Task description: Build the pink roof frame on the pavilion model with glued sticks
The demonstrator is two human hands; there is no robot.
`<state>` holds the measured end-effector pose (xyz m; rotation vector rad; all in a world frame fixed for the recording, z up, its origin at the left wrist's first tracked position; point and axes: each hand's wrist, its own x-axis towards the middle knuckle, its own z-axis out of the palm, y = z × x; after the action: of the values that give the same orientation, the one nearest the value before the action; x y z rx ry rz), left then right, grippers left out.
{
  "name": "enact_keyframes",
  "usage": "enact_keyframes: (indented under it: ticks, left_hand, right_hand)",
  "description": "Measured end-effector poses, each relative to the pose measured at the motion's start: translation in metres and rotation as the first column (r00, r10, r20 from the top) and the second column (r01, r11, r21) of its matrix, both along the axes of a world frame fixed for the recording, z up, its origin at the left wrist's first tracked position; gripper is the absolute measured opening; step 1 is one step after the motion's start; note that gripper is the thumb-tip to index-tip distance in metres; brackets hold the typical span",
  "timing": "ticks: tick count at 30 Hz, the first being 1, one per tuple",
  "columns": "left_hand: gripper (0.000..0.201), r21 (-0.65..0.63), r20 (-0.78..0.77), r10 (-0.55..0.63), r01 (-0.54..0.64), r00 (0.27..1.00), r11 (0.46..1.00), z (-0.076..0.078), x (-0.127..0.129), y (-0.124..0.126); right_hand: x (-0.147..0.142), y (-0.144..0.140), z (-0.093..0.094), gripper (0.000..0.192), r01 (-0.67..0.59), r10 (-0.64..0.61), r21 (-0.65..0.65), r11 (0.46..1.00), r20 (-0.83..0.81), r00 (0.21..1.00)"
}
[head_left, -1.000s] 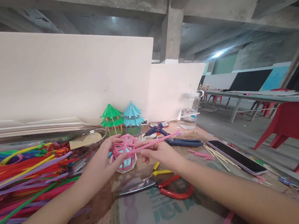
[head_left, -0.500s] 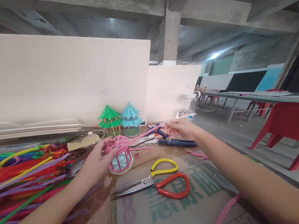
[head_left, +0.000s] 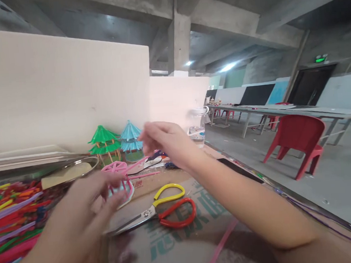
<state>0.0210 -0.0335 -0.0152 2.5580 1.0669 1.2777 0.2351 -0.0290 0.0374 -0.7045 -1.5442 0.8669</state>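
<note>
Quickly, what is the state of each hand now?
Left hand: fingers closed on the pink lantern frame.
Right hand: raised; grip cannot be told.

Yellow-and-red-handled metal scissors [head_left: 157,212] lie on the bench [head_left: 187,244]. Behind stand a green pipe-cleaner pavilion [head_left: 103,143] and a blue one [head_left: 130,140]; a red plastic chair [head_left: 294,140] stands well apart.

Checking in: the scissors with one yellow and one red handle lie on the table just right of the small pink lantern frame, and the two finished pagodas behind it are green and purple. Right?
Not quite. The head view shows the pagodas as green and blue, not purple. The rest holds: the scissors with one yellow and one red handle lie on the table just right of the pink lantern frame.
</note>
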Motion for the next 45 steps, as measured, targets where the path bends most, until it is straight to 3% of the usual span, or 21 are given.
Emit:
enact_keyframes:
  ticks: [2, 5, 7, 10, 12, 14, 16, 19, 20, 22, 24, 25, 28, 31, 34, 38, 42, 44, 45]
  left_hand:
    - [0.037, -0.040, -0.100, -0.185, 0.182, 0.978, 0.983, 0.008, 0.019, -0.026]
    - [0.040, -0.172, -0.190, -0.264, 0.233, 0.945, 0.957, 0.018, 0.049, -0.049]
    - [0.043, -0.183, -0.249, -0.214, 0.171, 0.944, 0.968, 0.022, 0.063, -0.052]
    - [0.057, -0.079, -0.283, -0.058, 0.037, 0.957, 0.996, 0.024, 0.070, -0.045]
    - [0.056, -0.072, -0.278, -0.044, 0.025, 0.960, 0.997, 0.023, 0.068, -0.040]
    - [0.051, -0.119, -0.256, -0.083, 0.054, 0.963, 0.991, 0.021, 0.064, -0.037]
    - [0.048, -0.146, -0.226, -0.112, 0.080, 0.968, 0.986, 0.020, 0.058, -0.036]
    - [0.047, -0.104, -0.188, -0.109, 0.090, 0.976, 0.990, 0.029, 0.045, -0.034]
    - [0.048, -0.083, -0.176, -0.098, 0.084, 0.979, 0.993, 0.034, 0.040, -0.033]
    - [0.046, -0.025, -0.120, -0.047, 0.044, 0.992, 0.999, 0.046, 0.027, -0.030]
    - [0.040, 0.056, -0.029, 0.041, -0.039, 0.999, 0.998, 0.055, 0.015, -0.027]
    - [0.037, 0.083, -0.008, 0.070, -0.069, 0.998, 0.994, 0.058, 0.010, -0.025]
    - [0.036, 0.156, 0.004, 0.073, -0.072, 0.997, 0.985, 0.056, 0.004, -0.018]
    - [0.037, 0.264, -0.025, 0.004, 0.003, 1.000, 0.965, 0.045, 0.009, -0.013]
    - [0.033, 0.414, -0.109, -0.013, 0.057, 0.994, 0.909, 0.035, 0.016, -0.010]
    - [0.025, 0.662, -0.166, 0.044, 0.079, 0.985, 0.745, 0.027, 0.018, -0.004]
    - [0.017, 0.785, -0.222, -0.027, 0.195, 0.975, 0.589, 0.026, 0.017, 0.000]
    - [0.016, 0.787, -0.235, -0.061, 0.227, 0.970, 0.574, 0.028, 0.016, 0.001]
    - [0.016, 0.770, -0.218, -0.075, 0.219, 0.973, 0.600, 0.031, 0.016, 0.000]
  right_hand:
    - [-0.023, 0.003, 0.005, 0.037, -0.016, 0.014, 0.030, 0.999, 0.052, 0.999]
    - [-0.045, 0.005, 0.012, 0.035, 0.098, -0.138, 0.165, 0.981, 0.255, 0.957]
    - [-0.052, 0.003, 0.015, 0.033, 0.232, -0.384, 0.372, 0.899, 0.412, 0.826]
    - [-0.055, 0.001, 0.015, 0.034, 0.323, -0.695, 0.639, 0.699, 0.500, 0.517]
    - [-0.054, 0.002, 0.014, 0.036, 0.307, -0.770, 0.719, 0.624, 0.498, 0.399]
    - [-0.054, 0.004, 0.013, 0.039, 0.279, -0.784, 0.745, 0.606, 0.500, 0.367]
    - [-0.053, 0.005, 0.013, 0.040, 0.271, -0.765, 0.726, 0.631, 0.527, 0.371]
    - [-0.047, 0.000, 0.012, 0.029, 0.313, -0.690, 0.621, 0.719, 0.585, 0.426]
    - [-0.043, -0.003, 0.011, 0.024, 0.322, -0.642, 0.562, 0.762, 0.591, 0.488]
    - [-0.034, -0.009, 0.005, 0.019, 0.284, -0.469, 0.391, 0.876, 0.549, 0.691]
    - [-0.024, -0.015, -0.005, 0.023, 0.118, -0.169, 0.155, 0.981, 0.375, 0.912]
    - [-0.019, -0.017, -0.011, 0.026, 0.006, -0.014, 0.032, 0.999, 0.241, 0.970]
    - [-0.011, -0.025, -0.027, 0.040, -0.240, 0.217, -0.179, 0.954, -0.138, 0.966]
    - [-0.010, -0.034, -0.035, 0.045, -0.333, 0.260, -0.239, 0.912, -0.291, 0.921]
    - [-0.013, -0.042, -0.038, 0.040, -0.378, 0.267, -0.259, 0.889, -0.379, 0.886]
    - [-0.016, -0.049, -0.041, 0.041, -0.445, 0.287, -0.312, 0.839, -0.440, 0.851]
    - [-0.020, -0.050, -0.045, 0.047, -0.465, 0.312, -0.352, 0.813, -0.411, 0.857]
    - [-0.018, -0.050, -0.043, 0.052, -0.456, 0.344, -0.363, 0.813, -0.332, 0.878]
    - [-0.014, -0.049, -0.040, 0.056, -0.444, 0.361, -0.362, 0.820, -0.275, 0.891]
